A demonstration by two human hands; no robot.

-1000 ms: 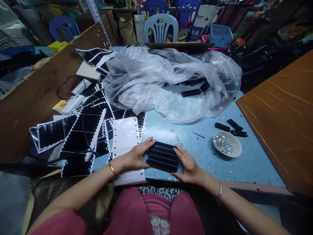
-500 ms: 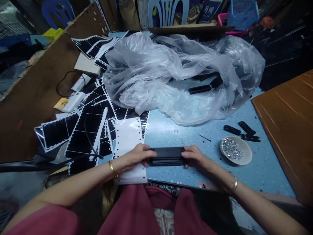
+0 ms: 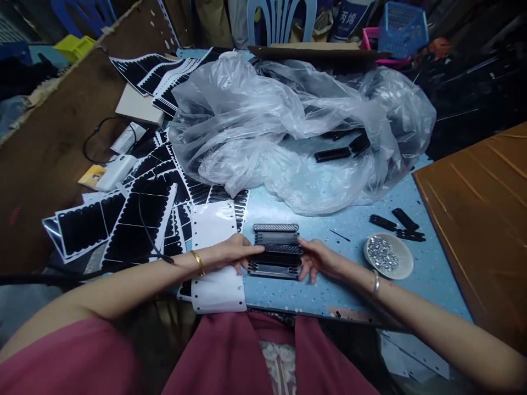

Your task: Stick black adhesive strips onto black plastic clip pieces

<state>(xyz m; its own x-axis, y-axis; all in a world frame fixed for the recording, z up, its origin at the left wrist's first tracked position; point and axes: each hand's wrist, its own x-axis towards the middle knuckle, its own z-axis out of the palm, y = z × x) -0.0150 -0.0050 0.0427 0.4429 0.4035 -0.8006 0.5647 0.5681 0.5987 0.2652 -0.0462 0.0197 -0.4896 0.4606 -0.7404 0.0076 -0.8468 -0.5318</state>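
Here are the black strips (image 3: 282,259), right between the fingertips of both hands, lined up one behind another, some faces textured, some smooth. The left hand (image 3: 235,251) grips their left ends, thumb laid over the top, the other fingers curled under by the edge. The right hand (image 3: 323,258) has the opposite ends, thumb at the upper corner, fingers bent in lower down. Whether the bundle touches the blue table (image 3: 321,291) below those fingers, I can't tell.

Under the left wrist, a white sheet (image 3: 212,227) with holes along its sides! Farther left of those fingers, a jumble of black sticker sheets (image 3: 140,219), a dark cord (image 3: 144,216) running across them. Over to the right, just past the right fingertips, a thin black stick (image 3: 340,235); beyond it, a pale bowl (image 3: 405,263) of shiny silver bits (image 3: 381,252), with small black pieces (image 3: 397,225) just behind. Straight ahead of both hands, a big crumpled clear plastic bag (image 3: 247,120) sprawls across, more black parts (image 3: 333,154) in among its folds. Far right of the fingers, a brown panel (image 3: 473,203) leans in at the table's edge.
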